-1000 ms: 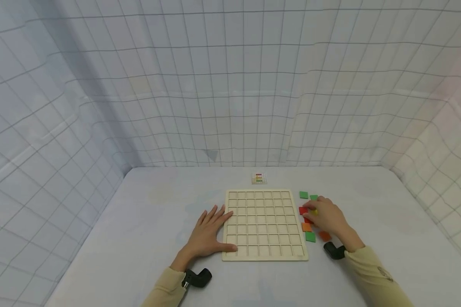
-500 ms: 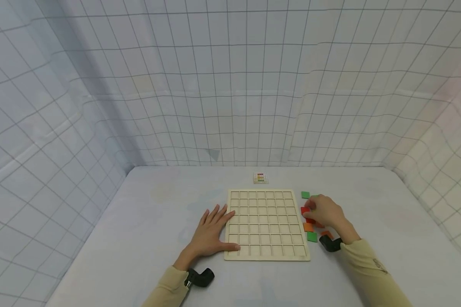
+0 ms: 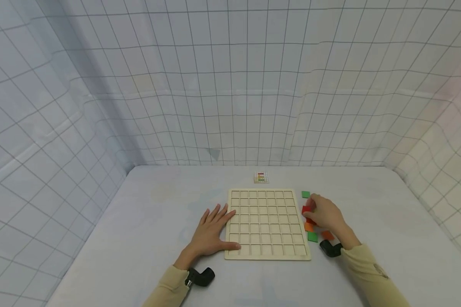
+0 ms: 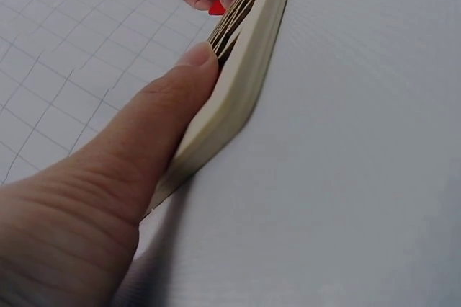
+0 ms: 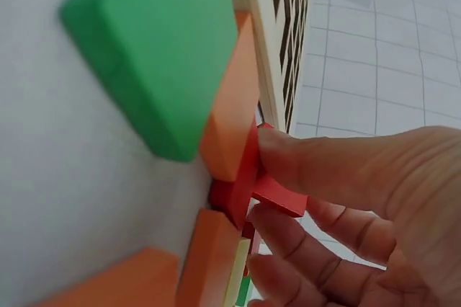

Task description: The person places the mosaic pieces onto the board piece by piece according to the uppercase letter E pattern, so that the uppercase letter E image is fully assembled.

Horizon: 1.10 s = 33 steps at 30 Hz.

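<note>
My left hand (image 3: 209, 236) lies with spread fingers at the left side of a pale wooden grid board (image 3: 268, 258). Its thumb rests on the board's frame, also seen in the left wrist view. To the right of the board, my right hand (image 3: 326, 213) pinches a red tile (image 5: 284, 197) between thumb and fingers. That tile is tilted just above another red tile (image 5: 241, 184). Close around it lie an orange tile (image 5: 234, 105), a green tile (image 5: 158, 55) and a yellow tile (image 5: 236, 274). The hand hides part of the pile in the head view.
A small card with a coloured grid pattern (image 3: 261, 177) lies behind the board. One green tile (image 3: 305, 194) sits near the board's far right corner, and an orange-red tile (image 3: 328, 235) lies by the right wrist. A grid-lined white curtain (image 3: 230, 106) encloses the table.
My right hand has shifted slightly and its fingers have drawn together on a red tile. The yellow tile visible under it a second ago is now covered in the head view. My left hand stays put.
</note>
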{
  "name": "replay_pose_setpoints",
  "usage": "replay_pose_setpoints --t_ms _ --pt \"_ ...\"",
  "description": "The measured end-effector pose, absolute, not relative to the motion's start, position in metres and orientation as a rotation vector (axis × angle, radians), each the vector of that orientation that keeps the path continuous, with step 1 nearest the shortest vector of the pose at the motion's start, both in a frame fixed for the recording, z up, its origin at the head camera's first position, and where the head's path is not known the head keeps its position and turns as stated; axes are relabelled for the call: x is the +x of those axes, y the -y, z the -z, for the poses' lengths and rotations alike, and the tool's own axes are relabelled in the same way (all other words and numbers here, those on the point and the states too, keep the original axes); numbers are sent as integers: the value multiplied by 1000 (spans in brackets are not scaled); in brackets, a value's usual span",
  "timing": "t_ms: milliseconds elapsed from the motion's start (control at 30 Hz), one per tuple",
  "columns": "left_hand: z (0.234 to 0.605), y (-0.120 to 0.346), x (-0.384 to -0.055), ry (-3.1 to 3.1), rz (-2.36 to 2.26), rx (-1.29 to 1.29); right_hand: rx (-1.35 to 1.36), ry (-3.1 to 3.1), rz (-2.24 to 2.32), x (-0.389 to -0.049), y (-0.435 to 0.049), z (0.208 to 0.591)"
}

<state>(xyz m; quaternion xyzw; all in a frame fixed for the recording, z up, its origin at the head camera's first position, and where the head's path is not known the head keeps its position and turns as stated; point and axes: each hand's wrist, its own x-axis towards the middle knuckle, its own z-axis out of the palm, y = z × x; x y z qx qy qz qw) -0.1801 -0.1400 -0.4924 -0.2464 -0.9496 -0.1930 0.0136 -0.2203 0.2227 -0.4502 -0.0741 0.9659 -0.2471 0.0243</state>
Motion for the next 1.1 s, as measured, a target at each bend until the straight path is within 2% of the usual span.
replay_pose_setpoints --t_ms 233,467,833,1100 --pt "494 140 -180 2958 605 -761 -235 -3026 890 -213 -221 448" --pt "495 141 -181 2946 614 -765 -450 -3118 1088 -215 -208 447" --pt "497 140 -183 2946 586 -760 -672 -2965 1219 -227 -161 452" --pt "496 141 -182 2938 617 -769 -704 -2920 1201 -238 -128 456"
